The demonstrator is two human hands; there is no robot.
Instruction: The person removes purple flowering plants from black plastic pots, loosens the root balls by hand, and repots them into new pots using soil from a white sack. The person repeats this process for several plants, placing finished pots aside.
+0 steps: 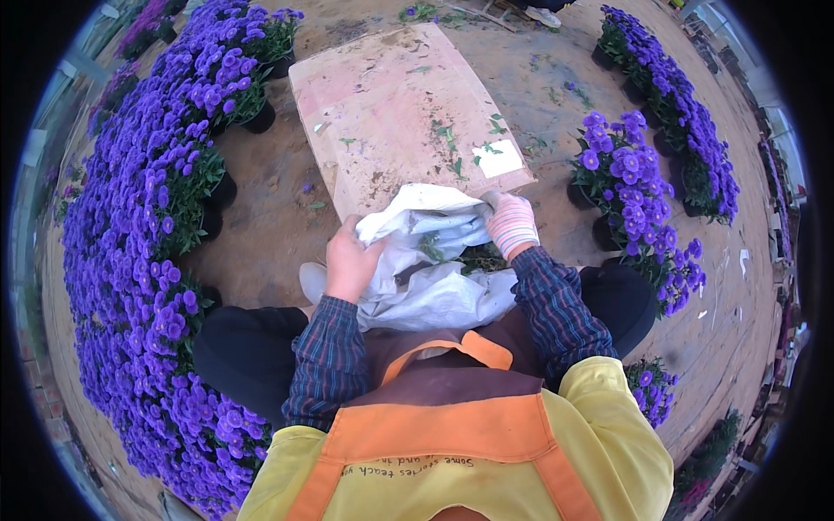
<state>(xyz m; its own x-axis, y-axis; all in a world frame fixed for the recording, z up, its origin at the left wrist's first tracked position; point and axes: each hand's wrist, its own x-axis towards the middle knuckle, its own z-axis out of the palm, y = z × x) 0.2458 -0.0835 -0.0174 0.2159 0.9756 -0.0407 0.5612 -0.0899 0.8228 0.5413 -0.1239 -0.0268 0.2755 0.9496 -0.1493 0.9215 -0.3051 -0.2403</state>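
Note:
A white woven plastic sack [433, 299] lies before my lap with its mouth spread, and green plant clippings [483, 258] show inside it. My left hand [354, 256], bare, grips the left side of the sack's rim. At the rim's right side, my right hand [511, 221], in a striped white and pink glove, is closed on the plastic. The far edge of the sack stands up between my hands, touching or just in front of the near end of a flat cardboard sheet [391, 98]. Leaf scraps, soil and a white label [500, 158] are on the cardboard.
Dense rows of potted purple asters [130, 247] stand close at my left. More potted purple flowers [629, 176] stand at my right, with a further row [677, 98] behind. A person's shoe [544, 16] is at the top, near a wooden frame [482, 14] on the ground.

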